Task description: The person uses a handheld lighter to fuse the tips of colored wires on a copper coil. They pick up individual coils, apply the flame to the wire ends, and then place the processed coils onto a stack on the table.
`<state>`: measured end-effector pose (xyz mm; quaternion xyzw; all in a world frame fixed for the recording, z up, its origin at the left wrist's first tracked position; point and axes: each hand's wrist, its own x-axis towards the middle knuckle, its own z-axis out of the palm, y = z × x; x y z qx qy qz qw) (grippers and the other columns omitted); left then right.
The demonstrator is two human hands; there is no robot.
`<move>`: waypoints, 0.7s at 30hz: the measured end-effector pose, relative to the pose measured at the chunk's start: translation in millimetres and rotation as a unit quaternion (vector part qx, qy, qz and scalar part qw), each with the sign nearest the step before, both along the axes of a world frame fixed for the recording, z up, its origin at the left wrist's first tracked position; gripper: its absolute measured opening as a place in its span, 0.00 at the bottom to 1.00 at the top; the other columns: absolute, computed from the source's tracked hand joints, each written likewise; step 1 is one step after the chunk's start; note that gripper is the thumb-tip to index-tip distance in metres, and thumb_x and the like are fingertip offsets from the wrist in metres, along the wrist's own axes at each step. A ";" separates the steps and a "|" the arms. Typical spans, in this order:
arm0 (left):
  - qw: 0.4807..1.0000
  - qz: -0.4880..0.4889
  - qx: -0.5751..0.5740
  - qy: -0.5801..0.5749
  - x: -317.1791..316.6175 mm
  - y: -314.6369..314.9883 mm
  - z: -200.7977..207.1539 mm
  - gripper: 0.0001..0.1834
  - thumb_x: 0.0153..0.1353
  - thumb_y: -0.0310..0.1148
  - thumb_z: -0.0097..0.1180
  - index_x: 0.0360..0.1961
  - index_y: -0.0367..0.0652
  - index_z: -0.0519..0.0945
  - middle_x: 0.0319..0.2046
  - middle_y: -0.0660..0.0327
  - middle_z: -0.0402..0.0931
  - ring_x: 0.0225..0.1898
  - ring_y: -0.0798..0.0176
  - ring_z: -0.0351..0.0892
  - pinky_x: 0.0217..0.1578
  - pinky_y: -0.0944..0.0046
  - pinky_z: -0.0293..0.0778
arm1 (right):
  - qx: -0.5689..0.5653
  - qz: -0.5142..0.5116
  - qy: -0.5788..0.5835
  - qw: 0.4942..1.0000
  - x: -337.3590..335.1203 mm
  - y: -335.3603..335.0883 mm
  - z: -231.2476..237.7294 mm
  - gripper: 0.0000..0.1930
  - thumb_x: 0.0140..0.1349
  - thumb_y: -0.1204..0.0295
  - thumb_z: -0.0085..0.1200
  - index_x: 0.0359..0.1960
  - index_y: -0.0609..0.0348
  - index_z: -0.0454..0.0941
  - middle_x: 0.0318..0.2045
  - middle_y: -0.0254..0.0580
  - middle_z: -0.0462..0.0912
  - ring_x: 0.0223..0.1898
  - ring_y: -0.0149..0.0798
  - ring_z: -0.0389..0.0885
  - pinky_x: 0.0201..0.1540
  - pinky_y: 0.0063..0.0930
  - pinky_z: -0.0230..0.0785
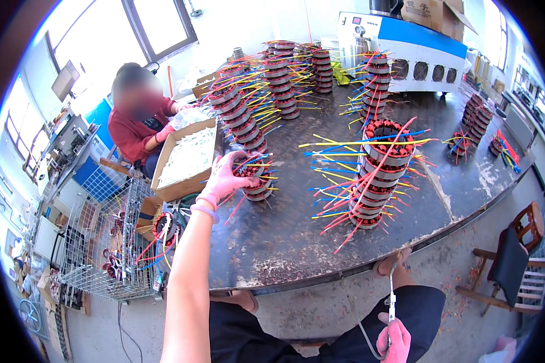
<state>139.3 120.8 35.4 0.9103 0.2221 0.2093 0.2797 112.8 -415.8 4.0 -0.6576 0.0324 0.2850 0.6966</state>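
Note:
My left hand (226, 179), in a pink glove, reaches out over the table to a short stack of motor stators (258, 192). Its fingers and thumb are curled around the top stator, among red, yellow and blue wires. Low over my lap, my right hand (395, 340), also gloved in pink, grips a slim white-handled tool (392, 307) with a thin bent metal tip pointing up; a thin tube runs beside it. A taller stator stack (378, 181) with long wires sticking out stands to the right of my left hand.
More stator stacks (278, 85) fill the back of the dark table (303, 242). An open cardboard box (184, 158) of white pieces sits at the left, with a co-worker (140, 118) behind it. A wire basket (106, 242) stands lower left, a wooden chair (508, 266) right.

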 end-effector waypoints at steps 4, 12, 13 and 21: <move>0.998 0.005 0.056 0.028 2.1 -2.5 -6.9 0.47 0.35 0.53 0.75 0.58 0.43 0.75 0.54 0.58 0.78 0.60 0.55 0.72 0.68 0.55 0.49 | -0.009 0.003 -0.010 1.000 1.9 1.2 -1.0 0.19 0.75 0.58 0.43 0.25 0.51 0.68 0.14 0.23 0.60 0.14 0.19 0.53 0.17 0.20 0.40; 0.996 -0.029 0.010 0.083 -3.4 -0.2 13.7 0.50 0.39 0.49 0.76 0.64 0.39 0.71 0.56 0.50 0.76 0.60 0.52 0.72 0.63 0.57 0.64 | -0.011 0.010 -0.013 1.000 0.0 4.5 -0.6 0.20 0.74 0.57 0.44 0.23 0.49 0.66 0.13 0.21 0.60 0.14 0.19 0.53 0.18 0.20 0.40; 0.994 -0.017 0.050 0.093 -7.1 3.2 13.1 0.50 0.40 0.48 0.76 0.65 0.40 0.71 0.57 0.49 0.76 0.59 0.53 0.75 0.62 0.58 0.67 | -0.002 0.013 -0.016 1.000 -1.4 4.1 -2.8 0.20 0.75 0.57 0.43 0.23 0.49 0.67 0.13 0.21 0.60 0.14 0.19 0.53 0.18 0.20 0.40; 0.989 -0.029 0.012 0.147 -3.3 -3.1 24.2 0.50 0.43 0.49 0.76 0.66 0.39 0.69 0.62 0.50 0.71 0.64 0.53 0.69 0.65 0.58 0.63 | 0.024 0.016 -0.028 0.999 -5.3 -0.8 -5.5 0.19 0.75 0.59 0.43 0.23 0.50 0.67 0.14 0.22 0.61 0.14 0.20 0.53 0.17 0.19 0.41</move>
